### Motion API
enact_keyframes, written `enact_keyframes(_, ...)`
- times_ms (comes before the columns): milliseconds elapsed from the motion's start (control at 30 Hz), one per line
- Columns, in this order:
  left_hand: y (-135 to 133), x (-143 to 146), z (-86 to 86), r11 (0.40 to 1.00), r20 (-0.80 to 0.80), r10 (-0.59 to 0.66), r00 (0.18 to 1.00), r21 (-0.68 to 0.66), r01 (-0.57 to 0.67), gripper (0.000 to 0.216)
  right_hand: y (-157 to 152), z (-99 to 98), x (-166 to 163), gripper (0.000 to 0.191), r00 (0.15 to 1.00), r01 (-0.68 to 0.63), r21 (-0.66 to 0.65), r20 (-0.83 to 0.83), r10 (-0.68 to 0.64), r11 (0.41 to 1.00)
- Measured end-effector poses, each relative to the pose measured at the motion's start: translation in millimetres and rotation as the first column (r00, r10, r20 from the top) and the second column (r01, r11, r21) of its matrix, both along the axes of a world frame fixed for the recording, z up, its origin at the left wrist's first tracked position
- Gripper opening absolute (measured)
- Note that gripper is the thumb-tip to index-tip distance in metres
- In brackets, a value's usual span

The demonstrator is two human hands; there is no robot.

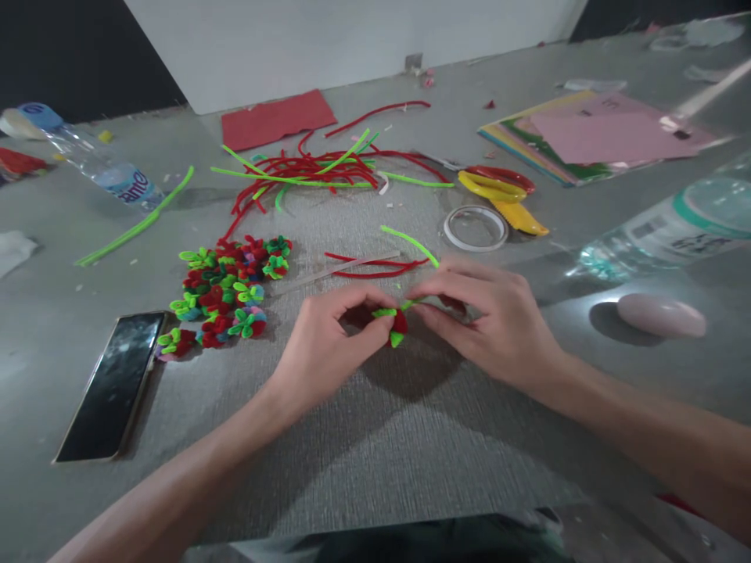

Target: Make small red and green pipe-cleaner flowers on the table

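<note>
Both my hands meet over the middle of the grey table (375,461). My left hand (328,344) pinches a small red and green pipe-cleaner flower (397,322) between thumb and fingers. My right hand (493,320) is closed on the green pipe-cleaner stem (411,244) that runs from the flower up and back past its fingers. A cluster of several finished red, green and blue pipe-cleaner flowers (226,289) lies to the left of my hands. Loose red pipe cleaners (372,267) lie just behind my hands.
A phone (114,383) lies at the left. A heap of red and green pipe cleaners (317,172) sits further back, with yellow and red scissors (498,191), a tape roll (475,228), coloured paper sheets (587,133), red felt (275,119), plastic bottles (99,160) and a pink oval object (662,314).
</note>
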State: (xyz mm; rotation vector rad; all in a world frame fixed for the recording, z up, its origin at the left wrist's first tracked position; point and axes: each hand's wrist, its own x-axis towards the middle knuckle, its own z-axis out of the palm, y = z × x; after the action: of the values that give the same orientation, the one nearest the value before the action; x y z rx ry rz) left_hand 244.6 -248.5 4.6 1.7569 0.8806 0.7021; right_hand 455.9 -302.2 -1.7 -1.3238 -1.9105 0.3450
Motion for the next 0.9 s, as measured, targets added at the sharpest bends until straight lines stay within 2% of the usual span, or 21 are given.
enact_keyframes(100,2,-1,1.4,0.999,0.006,0.008,1.000,-0.042,-0.008,0.017,5,0.8,4,0.006,0.994,-0.006,0.061,0.113,-0.001,0.998)
enact_keyframes(167,3,-1,1.9,0.997,0.036,-0.002,0.999,-0.078,0.005,0.016,6,0.3,6,0.005,0.991,-0.050,0.034,0.124,0.045,0.998)
enact_keyframes(267,4,0,0.8,0.983,0.128,-0.040,0.991,-0.173,0.062,0.015,4,-1.9,5,0.011,0.993,-0.100,-0.065,0.050,0.103,0.993)
enact_keyframes(367,2,2,-2.1,0.947,0.200,-0.069,0.977,-0.294,0.127,0.019,1,-3.4,1,0.015,0.997,-0.070,-0.170,-0.036,0.065,0.983)
enact_keyframes(500,1,5,-6.1,0.924,0.207,-0.078,0.975,-0.352,0.149,0.018,-1,-2.3,-3,0.008,0.994,-0.077,-0.248,-0.089,0.057,0.966)
enact_keyframes(600,4,3,-8.5,0.933,0.224,-0.006,0.975,-0.350,0.086,0.016,0,-1.9,-2,0.013,0.993,-0.111,-0.227,-0.074,0.097,0.968)
enact_keyframes(700,5,0,-8.4,0.926,0.254,0.053,0.966,-0.374,0.048,0.015,0,-4.0,-2,0.021,0.988,-0.151,-0.150,-0.020,0.150,0.977)
enact_keyframes(767,5,-1,-6.8,0.885,0.274,0.013,0.962,-0.451,0.117,0.017,0,-5.8,-2,0.022,0.983,-0.181,-0.123,0.011,0.184,0.976)
enact_keyframes(833,4,-2,-5.1,0.805,0.323,-0.062,0.944,-0.543,0.239,0.020,-1,-6.5,-3,0.022,0.980,-0.194,-0.115,0.013,0.197,0.974)
enact_keyframes(900,4,-2,-4.3,0.728,0.397,-0.087,0.913,-0.601,0.331,0.021,-2,-5.7,-4,0.022,0.983,-0.185,-0.108,-0.003,0.186,0.977)
